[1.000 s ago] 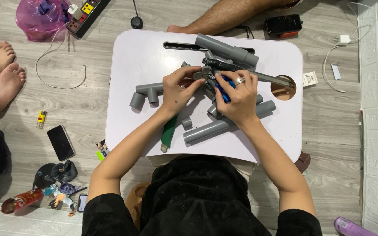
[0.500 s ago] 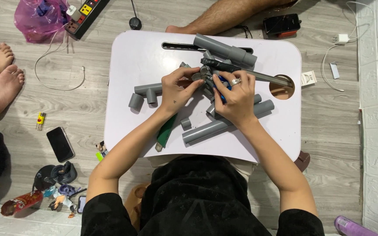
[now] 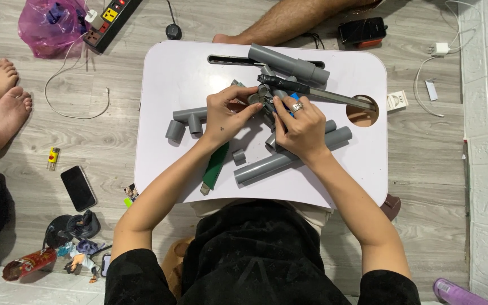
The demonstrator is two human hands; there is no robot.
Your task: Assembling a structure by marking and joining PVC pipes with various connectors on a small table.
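Left hand point(image 3: 225, 116) and right hand point(image 3: 299, 127) both clamp one small grey pipe fitting point(image 3: 260, 99) between them.

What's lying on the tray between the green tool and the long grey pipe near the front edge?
In the head view, one short grey pipe stub lies between the green tool and the long pipe; the rest of that stretch of white tray is bare.

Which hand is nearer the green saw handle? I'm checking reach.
The left hand. Its wrist passes right beside the green saw handle, just above it. The right hand is farther off, across the pipes to the handle's right.
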